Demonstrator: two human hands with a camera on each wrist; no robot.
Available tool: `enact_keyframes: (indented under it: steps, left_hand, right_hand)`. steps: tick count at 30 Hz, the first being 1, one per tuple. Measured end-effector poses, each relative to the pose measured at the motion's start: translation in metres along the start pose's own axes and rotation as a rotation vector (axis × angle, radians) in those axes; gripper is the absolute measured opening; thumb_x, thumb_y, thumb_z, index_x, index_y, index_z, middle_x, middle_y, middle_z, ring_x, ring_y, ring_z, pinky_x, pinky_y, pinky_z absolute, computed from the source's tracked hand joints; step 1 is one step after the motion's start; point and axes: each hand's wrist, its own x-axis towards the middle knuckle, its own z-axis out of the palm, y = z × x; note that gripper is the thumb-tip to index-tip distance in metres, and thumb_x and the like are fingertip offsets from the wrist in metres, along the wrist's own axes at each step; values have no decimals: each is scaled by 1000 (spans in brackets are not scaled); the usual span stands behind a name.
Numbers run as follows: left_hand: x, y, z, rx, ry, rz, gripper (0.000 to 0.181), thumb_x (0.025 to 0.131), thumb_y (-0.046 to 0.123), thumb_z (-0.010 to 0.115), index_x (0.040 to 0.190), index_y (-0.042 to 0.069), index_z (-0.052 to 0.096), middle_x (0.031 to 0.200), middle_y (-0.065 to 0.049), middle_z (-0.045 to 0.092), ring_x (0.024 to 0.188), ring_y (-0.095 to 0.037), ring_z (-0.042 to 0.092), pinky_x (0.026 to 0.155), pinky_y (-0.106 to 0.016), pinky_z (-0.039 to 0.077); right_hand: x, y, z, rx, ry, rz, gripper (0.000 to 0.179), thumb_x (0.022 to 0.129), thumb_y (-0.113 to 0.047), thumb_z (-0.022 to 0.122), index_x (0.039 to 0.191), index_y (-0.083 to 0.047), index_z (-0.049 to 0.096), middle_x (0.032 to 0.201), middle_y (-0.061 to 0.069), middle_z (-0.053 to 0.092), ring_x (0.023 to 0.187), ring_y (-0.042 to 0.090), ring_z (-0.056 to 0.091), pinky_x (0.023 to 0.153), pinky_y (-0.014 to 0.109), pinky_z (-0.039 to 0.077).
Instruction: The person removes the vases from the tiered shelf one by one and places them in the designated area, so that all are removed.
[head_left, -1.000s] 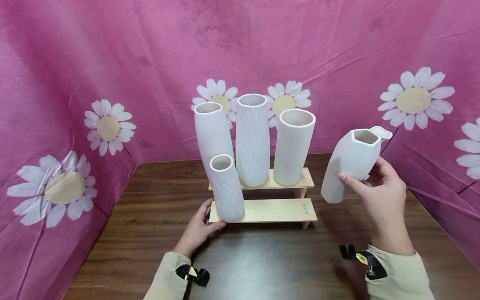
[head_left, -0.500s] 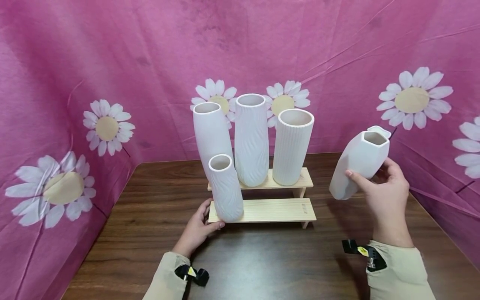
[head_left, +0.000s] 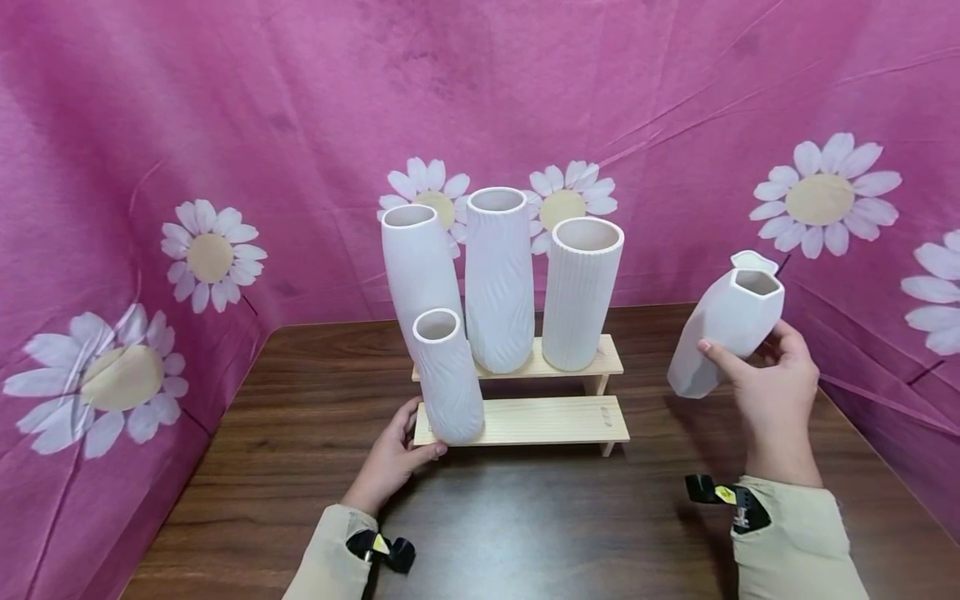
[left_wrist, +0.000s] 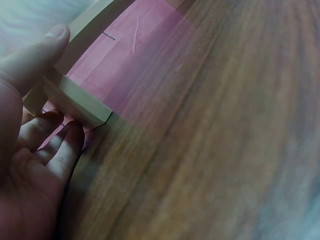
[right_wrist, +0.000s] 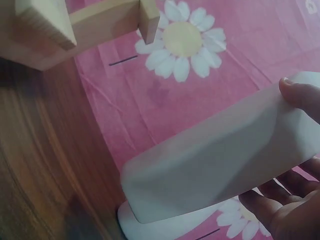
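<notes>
My right hand grips a white faceted vase with a six-sided mouth, thumb on the near side. The vase leans, its mouth toward the right; in the right wrist view its smooth base end points left. Behind it shows the wavy rim of another white vase, mostly hidden. My left hand holds the left end of a two-step wooden stand, thumb at the front edge of the lower step. In the left wrist view the fingers lie by its leg.
A small swirl-patterned vase stands at the left of the lower step. On the upper step are a smooth vase, a tall wavy-grooved vase and a ribbed vase. Pink flowered cloth hangs around the brown table.
My right hand has carried the faceted vase rightward, and its mouth now overlaps the wavy-rimmed vase behind. The left hand keeps its hold on the stand.
</notes>
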Motion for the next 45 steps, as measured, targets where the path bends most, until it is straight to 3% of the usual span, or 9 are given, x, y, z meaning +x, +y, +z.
enact_keyframes:
  steps: [4, 8, 29, 37, 45]
  left_hand:
    - [-1, 1, -1, 5, 4, -3, 82, 81, -3, 81, 150, 5, 37, 137, -20, 58, 101, -14, 63, 80, -23, 54]
    - [0, 2, -1, 14, 9, -11, 81, 81, -2, 81, 150, 6, 38, 137, -20, 58, 102, -15, 63, 80, -23, 54]
    - [1, 1, 1, -12, -5, -3, 80, 81, -5, 80, 148, 5, 38, 134, -20, 60, 99, -13, 64, 80, -23, 53]
    - [1, 0, 1, -2, 5, -21, 81, 80, -4, 81, 148, 6, 39, 134, -19, 60, 99, -15, 63, 79, -23, 53]
    - [0, -1, 2, -9, 15, -22, 81, 80, -5, 80, 149, 6, 38, 134, -19, 60, 99, -15, 64, 79, -23, 53]
  right_hand:
    - [4, 4, -1, -61, 0, 23, 83, 71, -13, 93, 142, -27, 54, 125, -7, 55, 116, 13, 53, 105, 28, 45]
    - [9, 8, -3, -83, 10, 25, 83, 72, -16, 92, 144, -27, 52, 128, -6, 55, 117, 13, 52, 109, 32, 42]
    - [28, 33, -10, -74, 64, 12, 80, 74, -10, 89, 144, -22, 53, 127, -5, 57, 118, 10, 54, 109, 27, 40]
    - [36, 41, -15, -8, 72, 64, 80, 72, -7, 90, 142, -25, 55, 127, -5, 57, 118, 10, 54, 111, 28, 38]
    - [42, 47, -18, -88, 56, 16, 79, 77, -11, 87, 146, -26, 51, 132, -3, 56, 119, 8, 53, 111, 28, 38]
